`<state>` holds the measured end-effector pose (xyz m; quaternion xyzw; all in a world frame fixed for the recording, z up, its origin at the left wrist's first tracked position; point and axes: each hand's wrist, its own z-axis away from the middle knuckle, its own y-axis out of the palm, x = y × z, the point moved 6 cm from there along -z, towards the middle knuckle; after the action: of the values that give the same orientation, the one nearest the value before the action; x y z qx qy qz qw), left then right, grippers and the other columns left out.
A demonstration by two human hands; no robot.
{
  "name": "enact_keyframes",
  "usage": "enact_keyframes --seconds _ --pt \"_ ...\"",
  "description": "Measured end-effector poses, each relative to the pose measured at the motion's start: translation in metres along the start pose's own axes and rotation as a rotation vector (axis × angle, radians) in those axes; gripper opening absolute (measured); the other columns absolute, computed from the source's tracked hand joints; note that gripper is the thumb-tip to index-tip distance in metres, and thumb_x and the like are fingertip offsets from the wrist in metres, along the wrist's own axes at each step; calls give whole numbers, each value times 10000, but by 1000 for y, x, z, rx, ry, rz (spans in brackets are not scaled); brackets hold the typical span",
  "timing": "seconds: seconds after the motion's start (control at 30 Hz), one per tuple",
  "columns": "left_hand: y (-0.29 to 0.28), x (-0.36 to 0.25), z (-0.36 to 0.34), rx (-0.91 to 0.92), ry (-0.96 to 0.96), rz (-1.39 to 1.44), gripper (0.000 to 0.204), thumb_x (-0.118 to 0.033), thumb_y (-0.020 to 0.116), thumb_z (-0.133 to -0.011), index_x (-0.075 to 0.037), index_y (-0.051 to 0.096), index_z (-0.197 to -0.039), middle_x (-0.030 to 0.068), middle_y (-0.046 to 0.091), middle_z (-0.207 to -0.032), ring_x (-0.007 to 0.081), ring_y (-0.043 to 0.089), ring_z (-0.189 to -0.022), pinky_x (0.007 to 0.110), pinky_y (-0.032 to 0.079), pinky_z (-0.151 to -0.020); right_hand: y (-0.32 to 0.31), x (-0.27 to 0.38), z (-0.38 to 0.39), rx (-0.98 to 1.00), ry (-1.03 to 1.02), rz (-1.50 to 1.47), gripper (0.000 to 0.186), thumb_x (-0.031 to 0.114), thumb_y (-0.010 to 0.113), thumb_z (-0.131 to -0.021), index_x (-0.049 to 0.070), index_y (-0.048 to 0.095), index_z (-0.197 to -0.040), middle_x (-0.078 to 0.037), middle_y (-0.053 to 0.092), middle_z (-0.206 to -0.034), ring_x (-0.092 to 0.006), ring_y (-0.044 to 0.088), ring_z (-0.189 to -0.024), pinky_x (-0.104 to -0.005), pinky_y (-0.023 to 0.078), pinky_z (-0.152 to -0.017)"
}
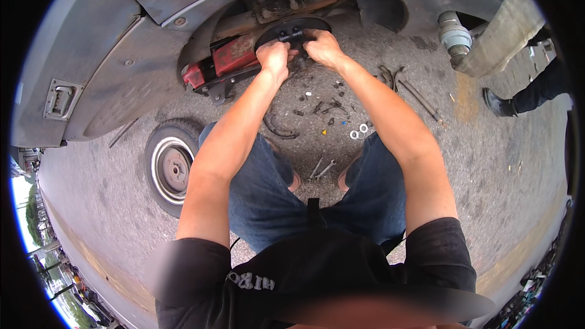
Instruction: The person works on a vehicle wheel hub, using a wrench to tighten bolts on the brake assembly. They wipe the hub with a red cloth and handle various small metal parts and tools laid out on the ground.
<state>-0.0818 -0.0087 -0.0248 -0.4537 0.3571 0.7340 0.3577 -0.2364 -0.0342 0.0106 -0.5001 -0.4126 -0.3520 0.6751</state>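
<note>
Within the wheel arch, a dark round brake backing plate [265, 37] is exposed. At its front is a small black cylindrical part [291, 36], which I hold from both sides. My left hand [275, 59] is closed with curled fingers at its left end. Gripping the right end, my right hand [323, 47] has its fingers bent inward; their tips are partly hidden. Just left of the hands, a red floor jack [234, 55] reaches beneath the vehicle. Several small dark parts [329, 107] lie on the ground below my hands, and a curved brake shoe [279, 129] rests near my left knee.
A wheel with a tyre [156, 173] lies to the left. Two wrenches [324, 169] are between my feet, with pale washers [354, 134] farther right. A long metal bar [420, 100] lies right of my right forearm. Another person's shoe [499, 103] is at the far right.
</note>
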Motion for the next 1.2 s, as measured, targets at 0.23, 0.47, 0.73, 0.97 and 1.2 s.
enact_keyframes --seconds 0.23,0.47,0.73,0.97,1.2 --pt "1 3 -5 18 -12 0 150 105 561 -841 29 611 -723 110 655 -714 228 663 -536 303 477 -460 -5 13 10 55 -23 -1 578 87 579 -801 -43 583 -1364 -254 625 -1333 -317 580 -1288 -338 422 -1095" --pt "1 3 -5 23 -9 4 170 113 558 -837 18 598 -702 105 649 -706 233 664 -529 307 465 -448 -6 14 12 63 -5 -34 581 88 569 -802 -38 581 -1369 -249 617 -1347 -311 574 -1296 -336 418 -1099" --pt "0 1 -3 21 -12 -8 207 119 535 -833 3 577 -667 92 636 -685 235 673 -533 305 457 -444 -5 11 10 52 21 -51 567 82 566 -808 -19 595 -1365 -231 641 -1321 -295 601 -1260 -332 441 -1065" --pt "-1 1 -6 60 -11 -89 187 81 538 -893 -12 585 -737 123 661 -773 243 724 -679 295 501 -496 -6 14 13 60 38 -78 553 79 568 -809 -10 611 -1353 -222 669 -1272 -281 629 -1209 -329 459 -1034" --pt "-2 3 -8 74 -9 -78 202 87 526 -896 -23 570 -733 109 649 -775 250 729 -684 301 506 -500 -4 8 9 30 53 -68 545 75 571 -815 7 616 -1354 -221 674 -1262 -276 637 -1191 -329 467 -1021"
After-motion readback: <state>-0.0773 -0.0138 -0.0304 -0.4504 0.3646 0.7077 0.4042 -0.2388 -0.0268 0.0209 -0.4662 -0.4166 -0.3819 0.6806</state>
